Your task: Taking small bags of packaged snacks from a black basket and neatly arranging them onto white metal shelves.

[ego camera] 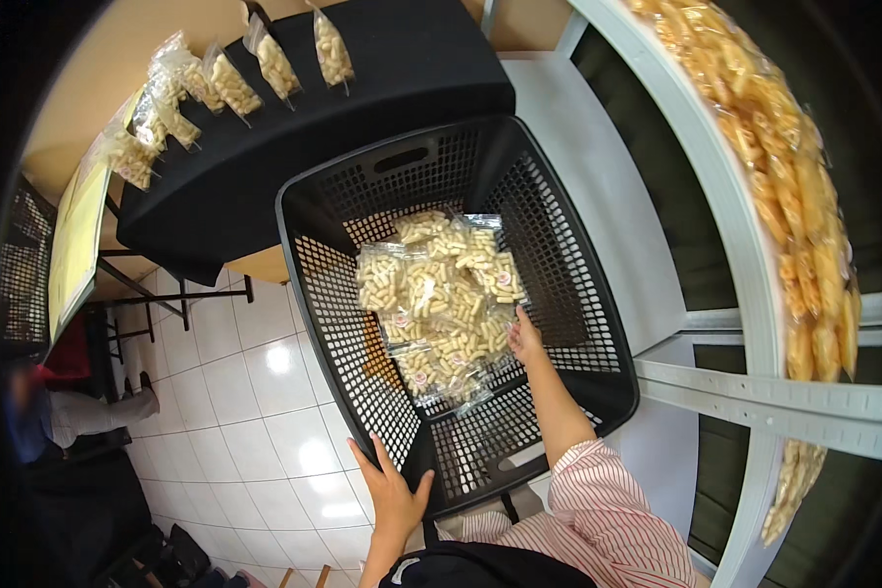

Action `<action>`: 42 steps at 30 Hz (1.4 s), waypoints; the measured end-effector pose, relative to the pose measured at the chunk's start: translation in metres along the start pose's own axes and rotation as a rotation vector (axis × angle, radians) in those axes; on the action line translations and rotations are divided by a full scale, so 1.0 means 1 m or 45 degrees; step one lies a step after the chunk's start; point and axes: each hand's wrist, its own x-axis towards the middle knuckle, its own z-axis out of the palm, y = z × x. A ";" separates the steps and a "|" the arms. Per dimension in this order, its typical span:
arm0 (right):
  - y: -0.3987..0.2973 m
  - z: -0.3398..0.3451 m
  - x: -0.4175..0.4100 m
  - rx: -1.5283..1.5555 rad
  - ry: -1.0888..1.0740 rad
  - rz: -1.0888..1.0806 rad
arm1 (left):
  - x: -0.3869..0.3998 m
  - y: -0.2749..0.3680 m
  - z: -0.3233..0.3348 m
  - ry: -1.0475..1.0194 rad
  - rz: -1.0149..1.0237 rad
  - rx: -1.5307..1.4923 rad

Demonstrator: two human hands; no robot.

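Note:
A tall black plastic basket (459,474) with perforated walls stands right in front of me. Inside it lies a heap of clear plastic bags (441,294) filled with pale, finger-shaped snack pieces; several bear a small round label. My left hand (395,491) straddles the basket's near left corner, fingers spread along the rim and thumb on the inner side. Reaching down into the basket, my right hand (527,339) is at the right edge of the heap, thumb uppermost against a bag. Its other fingers are partly hidden, so whether it grips a bag is unclear.
Beyond the basket, a black-covered table (411,66) carries more snack bags (234,84). On the right, a metal shelf rack (772,411) holds bagged orange-yellow snacks (772,169). A yellow-topped table (81,242) and another person (81,415) are at left. The floor is white tile (287,441).

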 end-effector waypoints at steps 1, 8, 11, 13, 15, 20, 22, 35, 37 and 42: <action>-0.003 0.007 0.009 0.156 0.029 0.113 | 0.001 0.001 -0.003 -0.005 -0.012 0.003; -0.001 0.025 0.031 0.504 0.027 -0.098 | 0.010 0.004 -0.007 -0.141 -0.065 -0.019; -0.003 0.032 0.006 0.724 0.090 -0.265 | 0.009 -0.001 -0.008 -0.137 -0.064 0.066; 0.003 0.012 0.002 0.858 0.260 -0.254 | 0.008 -0.002 -0.009 -0.137 -0.057 0.069; 0.025 -0.015 0.021 0.906 0.141 -0.222 | 0.008 0.000 -0.010 -0.145 -0.036 0.066; 0.074 -0.059 0.061 0.756 -0.011 0.170 | 0.014 0.009 -0.007 -0.192 -0.008 0.071; 0.078 -0.020 0.037 0.422 0.172 0.246 | 0.010 0.002 -0.010 -0.175 -0.064 0.095; 0.038 -0.001 -0.022 0.105 0.426 -0.332 | 0.004 -0.009 -0.006 -0.122 0.008 0.010; 0.023 -0.013 -0.041 -0.016 0.420 -0.424 | 0.007 -0.005 -0.010 -0.156 -0.077 0.077; -0.031 -0.058 -0.159 -0.118 -0.519 -1.006 | 0.045 0.031 -0.026 0.157 0.218 -0.484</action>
